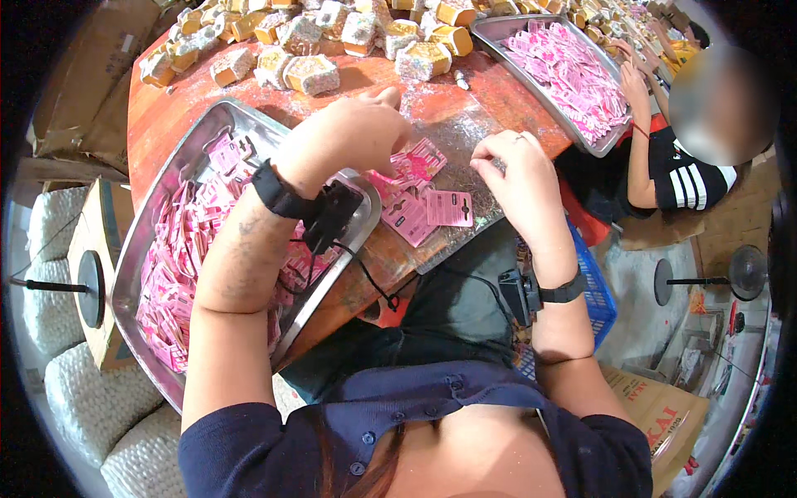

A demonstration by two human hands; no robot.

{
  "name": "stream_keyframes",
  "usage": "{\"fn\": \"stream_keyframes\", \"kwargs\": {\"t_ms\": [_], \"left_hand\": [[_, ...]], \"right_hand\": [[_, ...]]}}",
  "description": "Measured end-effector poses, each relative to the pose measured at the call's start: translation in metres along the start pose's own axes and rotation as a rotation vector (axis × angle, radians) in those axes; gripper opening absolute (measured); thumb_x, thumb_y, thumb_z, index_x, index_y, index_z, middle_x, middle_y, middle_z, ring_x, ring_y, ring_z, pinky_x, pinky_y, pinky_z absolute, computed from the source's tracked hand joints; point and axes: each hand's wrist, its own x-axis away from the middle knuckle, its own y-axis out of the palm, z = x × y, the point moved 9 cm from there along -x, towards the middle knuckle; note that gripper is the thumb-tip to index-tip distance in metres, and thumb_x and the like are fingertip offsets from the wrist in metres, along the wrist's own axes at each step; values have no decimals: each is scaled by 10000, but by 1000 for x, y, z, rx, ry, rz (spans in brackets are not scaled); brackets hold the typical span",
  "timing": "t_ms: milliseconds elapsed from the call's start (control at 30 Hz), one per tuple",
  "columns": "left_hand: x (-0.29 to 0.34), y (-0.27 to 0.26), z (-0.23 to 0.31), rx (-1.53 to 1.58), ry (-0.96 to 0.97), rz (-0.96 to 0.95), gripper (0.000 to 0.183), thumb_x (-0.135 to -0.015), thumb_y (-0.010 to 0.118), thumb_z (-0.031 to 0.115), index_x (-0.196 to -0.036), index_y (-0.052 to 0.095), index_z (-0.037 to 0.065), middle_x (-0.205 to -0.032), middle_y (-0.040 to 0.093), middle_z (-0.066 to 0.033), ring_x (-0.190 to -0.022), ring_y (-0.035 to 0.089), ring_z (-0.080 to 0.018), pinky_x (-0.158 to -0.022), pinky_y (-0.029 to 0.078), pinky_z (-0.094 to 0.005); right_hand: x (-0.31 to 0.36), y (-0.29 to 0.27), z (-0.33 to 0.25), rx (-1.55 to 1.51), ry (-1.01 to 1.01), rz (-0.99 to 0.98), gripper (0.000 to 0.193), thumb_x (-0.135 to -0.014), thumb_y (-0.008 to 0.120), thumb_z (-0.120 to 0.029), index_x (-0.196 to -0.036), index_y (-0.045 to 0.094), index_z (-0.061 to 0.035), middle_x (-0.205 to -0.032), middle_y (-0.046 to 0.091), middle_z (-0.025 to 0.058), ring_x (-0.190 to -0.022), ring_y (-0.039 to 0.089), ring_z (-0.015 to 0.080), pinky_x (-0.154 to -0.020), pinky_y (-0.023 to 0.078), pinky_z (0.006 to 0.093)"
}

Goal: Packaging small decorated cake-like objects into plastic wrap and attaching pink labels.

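Observation:
My left hand is bent over the near part of the table, its back toward me, beside a small heap of pink printed cards. Most of its fingers are hidden, so its grip does not show. To the right, my right hand hovers past the loose cards with curled fingers, thumb and forefinger close together. Anything between those fingertips is too small to make out. Two pink hang cards with punched holes, one of them a flat card, lie near the table's edge. Under my left forearm a metal tray holds many pink carded packs.
Gold hexagonal pieces with pearly white coating crowd the red table's far side. A second metal tray of pink packs stands at far right, next to a co-worker. A blue basket sits below my right forearm.

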Motion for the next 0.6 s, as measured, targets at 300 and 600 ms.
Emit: {"fn": "stream_keyframes", "kwargs": {"t_ms": [300,600], "left_hand": [[8,-57,10,475,194,252,198,-863,692,201,-919,629,22,-893,641,-102,-857,630,-217,-748,504,-350],[18,-78,0,1470,105,482,135,-937,652,202,-939,618,71,-816,625,10,-716,630,-63,-639,561,-227]], "right_hand": [[6,-11,26,-909,303,130,52,-931,624,-42,-944,650,1,-865,685,50,-717,631,95,-625,500,219],[13,-47,-4,-1213,200,410,88,-949,606,-38,-1034,599,-14,-858,647,34,-692,573,68,-572,451,187]]}}
